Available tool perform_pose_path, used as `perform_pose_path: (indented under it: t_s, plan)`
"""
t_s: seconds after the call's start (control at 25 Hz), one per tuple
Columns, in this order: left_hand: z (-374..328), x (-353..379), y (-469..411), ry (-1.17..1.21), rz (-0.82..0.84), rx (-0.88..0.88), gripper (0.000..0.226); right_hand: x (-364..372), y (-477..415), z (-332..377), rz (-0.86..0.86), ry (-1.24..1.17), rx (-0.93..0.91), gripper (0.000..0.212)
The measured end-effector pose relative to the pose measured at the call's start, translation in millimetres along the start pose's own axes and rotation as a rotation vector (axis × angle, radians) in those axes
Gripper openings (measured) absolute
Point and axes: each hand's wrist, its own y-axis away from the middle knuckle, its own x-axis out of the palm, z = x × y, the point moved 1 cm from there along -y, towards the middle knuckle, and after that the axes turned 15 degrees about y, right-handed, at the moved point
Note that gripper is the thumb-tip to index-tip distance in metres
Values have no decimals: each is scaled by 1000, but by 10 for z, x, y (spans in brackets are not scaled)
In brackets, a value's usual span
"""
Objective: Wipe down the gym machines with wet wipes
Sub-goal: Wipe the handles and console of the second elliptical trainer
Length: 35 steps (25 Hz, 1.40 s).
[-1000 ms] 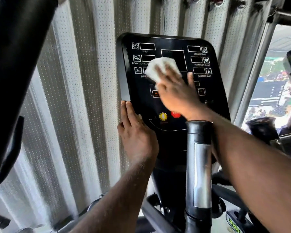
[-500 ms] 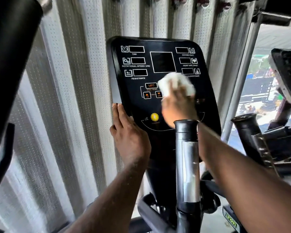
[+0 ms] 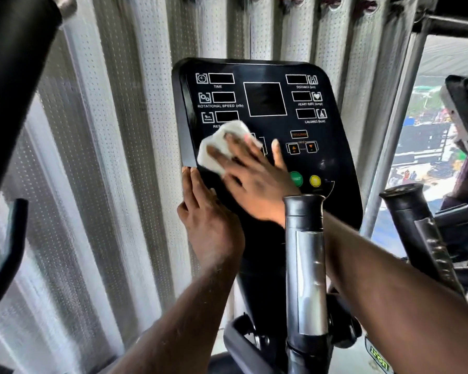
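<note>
Since half a second ago my right hand [image 3: 254, 182] has swept the wet wipe [image 3: 222, 147] from the middle of the console [image 3: 265, 101] over to its left side, and the green button [image 3: 295, 178] that my hand covered then now shows beside the yellow button [image 3: 315, 181].

From the head camera, the wipe is a bunched white wad lying flat on the black face of the console, low on the left, covering most of the "RESISTANCE" label and reaching nearly to the left rim. My right hand lies on top of it with the fingers spread and nearly straight, pressing it to the panel rather than clutching it; the thumb points up toward the orange arrow keys. This hand and the wipe are blurred.

My left hand [image 3: 211, 225] is relaxed, its fingers straight and laid against the console's lower left edge, just under the wipe; the fingertips touch the rim.

A black and silver handlebar [image 3: 304, 238] stands upright in front of my right wrist. Behind the console hang pale perforated blinds [image 3: 119, 130]; at the right a window [image 3: 430, 147] shows a bright street.
</note>
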Motion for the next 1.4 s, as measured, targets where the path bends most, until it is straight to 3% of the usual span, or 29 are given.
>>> perform_pose_path:
  t_s: [0.04,0.08,0.12,0.16,0.2,0.32,0.36,0.4,0.52,0.56,0.6,0.64,0.76,0.8,0.84,0.92,1.0,1.28,1.4]
  plan:
    - [-5,11,7,-6,-1,4,54,-73,-242,-223,-8,21,159,60]
    - [-10,19,12,-9,-3,-1,52,-106,-486,-512,16,-27,457,61]
    - [-9,15,19,-9,-6,-10,49,-152,-716,-758,116,-77,706,63]
    - [4,23,17,-6,-8,-10,48,-193,-885,-883,218,-130,840,64]
    - [13,29,15,-5,-11,-3,47,-224,-1002,-836,240,-165,810,64]
    - [33,29,14,-32,-29,21,47,-306,-1223,-256,111,-53,-12,59]
    - [25,26,12,-33,-29,27,47,-320,-1253,-267,88,1,-145,58]
    - [18,27,17,-31,-28,20,47,-308,-1310,-427,69,59,-104,57]
    - [6,1,40,-35,-22,-5,48,-303,-1380,-1121,191,-49,721,64]
    - [2,5,34,-38,-17,-1,48,-300,-1371,-1200,263,-130,874,65]
    - [3,12,29,-45,-15,-6,48,-330,-1375,-1100,292,-188,881,65]
    - [11,14,23,-52,-18,-16,48,-379,-1411,-883,284,-209,735,64]
    - [-23,-18,31,-55,2,-3,52,-383,-1410,-286,165,-93,-24,58]
    - [-28,-22,32,-52,8,-9,51,-375,-1438,-381,158,-12,-113,57]
    - [-30,-20,32,-48,8,-21,50,-373,-1465,-598,160,28,-13,58]
    - [-27,-5,33,-42,-3,-36,49,-304,-1420,-1165,222,4,490,61]
    - [-26,4,26,-40,-3,-34,48,-173,-1233,-1477,285,-26,784,61]
    - [-31,-29,23,-10,26,-13,46,-116,-706,-1046,317,-107,929,63]
    - [-31,-14,8,22,37,-23,48,-60,-238,-785,323,-140,892,67]
